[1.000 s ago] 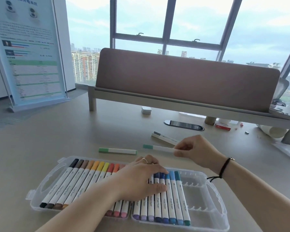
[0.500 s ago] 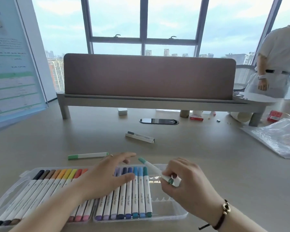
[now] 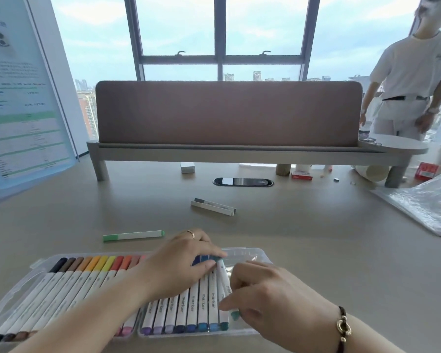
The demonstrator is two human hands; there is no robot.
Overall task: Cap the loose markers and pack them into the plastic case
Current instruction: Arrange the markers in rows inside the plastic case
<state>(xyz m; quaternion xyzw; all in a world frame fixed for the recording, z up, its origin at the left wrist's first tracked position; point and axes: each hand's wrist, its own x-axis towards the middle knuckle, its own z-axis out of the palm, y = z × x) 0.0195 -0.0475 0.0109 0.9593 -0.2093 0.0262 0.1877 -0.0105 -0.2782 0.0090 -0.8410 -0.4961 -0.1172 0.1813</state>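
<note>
A clear plastic case (image 3: 250, 253) lies open at the table's near edge, with two rows of white markers in it. My left hand (image 3: 181, 263) lies flat on the markers in the right half, fingers straight, touching their blue and teal caps. My right hand (image 3: 270, 301) pinches a teal-capped marker (image 3: 224, 276) that lies slanted along the right end of the row, inside the case. A light green marker (image 3: 134, 235) lies loose on the table behind the case. Two grey-capped markers (image 3: 213, 206) lie side by side farther back.
A brown divider on a low grey shelf (image 3: 229, 152) crosses the table's far side. A black cable slot (image 3: 243, 182) sits in front of it. A clear plastic bag (image 3: 425, 202) lies at the right. A person in white stands at the far right. A poster board leans at left.
My right hand has brought the teal marker from above the table down into the case, against the right end of the row. My left hand stayed on the packed markers.
</note>
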